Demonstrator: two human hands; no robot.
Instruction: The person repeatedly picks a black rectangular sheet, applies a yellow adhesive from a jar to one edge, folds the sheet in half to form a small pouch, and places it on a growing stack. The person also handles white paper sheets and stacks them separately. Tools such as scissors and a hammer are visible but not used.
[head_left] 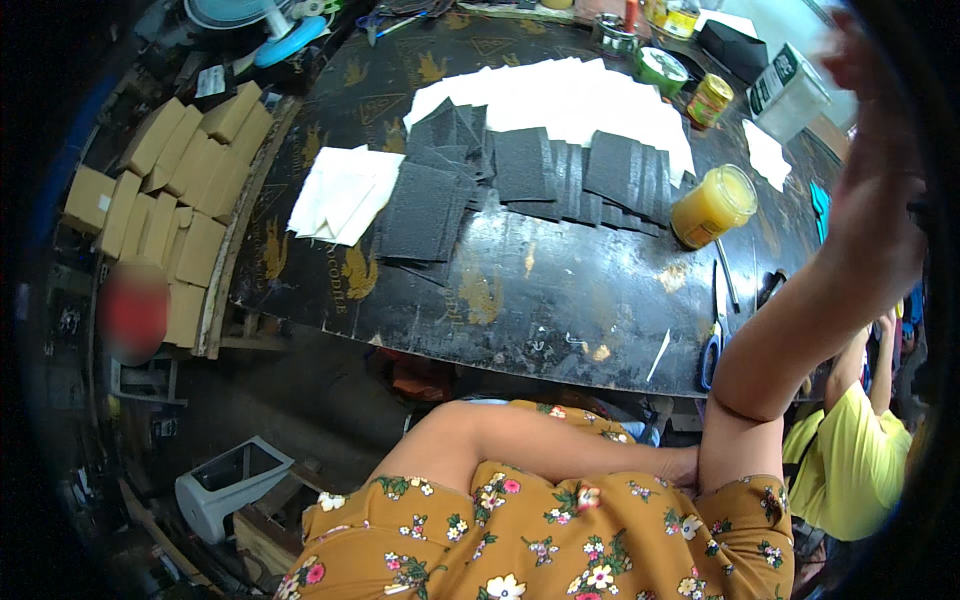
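Note:
My right arm is raised at the right side. My right hand (850,75) is blurred and dark at the picture's rim, with its fingers too unclear to read. Across my lap lies my left forearm, and my left hand (684,464) is tucked against my right elbow, its fingers hidden. On the black table (560,345) in front of me, dark grey rectangular pieces (420,212) lie in overlapping piles. White sheets (550,95) are fanned out behind them, and a smaller white stack (345,192) sits to their left. A jar of yellowish paste (714,206) stands to their right.
Blue-handled scissors (712,355) lie near the table's front edge. A smaller jar (709,101), a green-rimmed tub (661,70) and a pale rectangular can (788,92) stand at the back right. Brown boxes (160,140) fill the left side. A person in yellow (850,460) is at the right.

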